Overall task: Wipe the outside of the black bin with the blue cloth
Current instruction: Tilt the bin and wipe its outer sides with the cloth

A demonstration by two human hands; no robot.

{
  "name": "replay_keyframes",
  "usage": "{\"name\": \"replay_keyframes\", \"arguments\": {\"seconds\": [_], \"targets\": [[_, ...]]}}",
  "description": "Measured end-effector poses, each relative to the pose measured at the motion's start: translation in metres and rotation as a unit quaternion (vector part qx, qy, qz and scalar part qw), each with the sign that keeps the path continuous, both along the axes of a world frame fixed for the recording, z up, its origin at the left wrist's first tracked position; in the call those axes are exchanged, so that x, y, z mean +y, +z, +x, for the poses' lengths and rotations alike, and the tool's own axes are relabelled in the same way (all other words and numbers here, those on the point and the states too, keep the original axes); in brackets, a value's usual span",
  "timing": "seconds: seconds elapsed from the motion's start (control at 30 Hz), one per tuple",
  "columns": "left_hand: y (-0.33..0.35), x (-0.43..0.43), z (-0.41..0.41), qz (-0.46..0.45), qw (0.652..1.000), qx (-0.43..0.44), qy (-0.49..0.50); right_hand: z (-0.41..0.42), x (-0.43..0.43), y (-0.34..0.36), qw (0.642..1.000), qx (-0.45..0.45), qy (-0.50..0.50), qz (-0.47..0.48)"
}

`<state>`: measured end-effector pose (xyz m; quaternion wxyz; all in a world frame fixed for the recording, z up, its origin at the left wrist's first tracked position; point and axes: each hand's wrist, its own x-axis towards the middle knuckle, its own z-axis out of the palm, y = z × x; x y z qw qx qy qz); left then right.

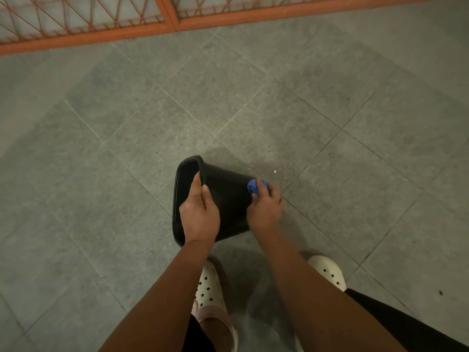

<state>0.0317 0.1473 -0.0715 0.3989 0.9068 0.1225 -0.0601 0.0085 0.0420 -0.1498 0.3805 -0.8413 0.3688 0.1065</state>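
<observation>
The black bin (228,199) is tipped on its side above the grey floor, its open mouth facing left and its base to the right. My left hand (199,212) grips the rim, thumb on the outer wall and fingers curled over the edge. My right hand (265,208) holds the bunched blue cloth (255,186) against the bin's outer wall near its base. Only a small part of the cloth shows past my fingers.
Grey floor tiles (279,118) spread all around. An orange metal grille (162,24) runs along the far edge. My feet in cream clogs (210,288) stand just below the bin. A small white speck (275,171) lies right of the bin.
</observation>
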Motion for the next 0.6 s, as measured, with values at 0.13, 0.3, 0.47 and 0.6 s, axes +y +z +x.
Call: {"name": "replay_keyframes", "arguments": {"seconds": [0.13,0.3,0.47,0.6], "targets": [[0.002,-0.004,-0.001,0.009,1.0,-0.008,-0.015,0.009,0.006,0.011,0.998,-0.057,0.035,0.003],[0.003,-0.006,-0.003,-0.006,1.0,-0.024,-0.004,0.02,-0.018,-0.009,0.998,-0.028,0.06,0.012],[0.001,-0.004,-0.001,-0.014,1.0,-0.013,0.004,0.013,-0.014,-0.002,0.998,0.062,0.01,0.021],[0.001,-0.001,0.001,-0.007,1.0,-0.013,-0.008,0.017,0.002,0.012,0.999,-0.007,0.039,0.004]]}}
